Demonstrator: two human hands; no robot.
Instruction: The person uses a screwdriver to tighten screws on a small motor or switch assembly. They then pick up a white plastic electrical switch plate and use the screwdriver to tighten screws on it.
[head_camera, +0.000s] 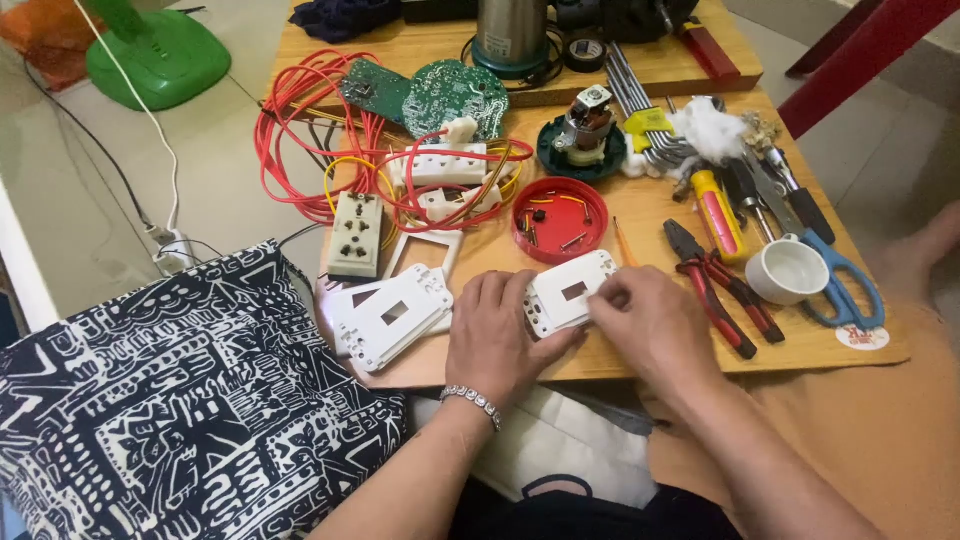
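Note:
My left hand (497, 335) and my right hand (655, 325) both grip a white plastic switch faceplate (568, 290) with a small rectangular slot, held flat on the low wooden table (640, 215). The left hand, with a beaded bracelet at the wrist, holds its left edge; the right hand's fingers pinch its right edge. A stack of similar white faceplates (392, 318) lies just left of my left hand.
A red round lid with small parts (559, 220) sits behind the faceplate. Red-handled pliers (715, 285), a white cup (787, 270), blue scissors (845, 285), screwdrivers, hex keys, sockets tangled in red wire (300, 110) and green circuit boards (455, 95) crowd the table. A patterned cushion (190, 400) lies at left.

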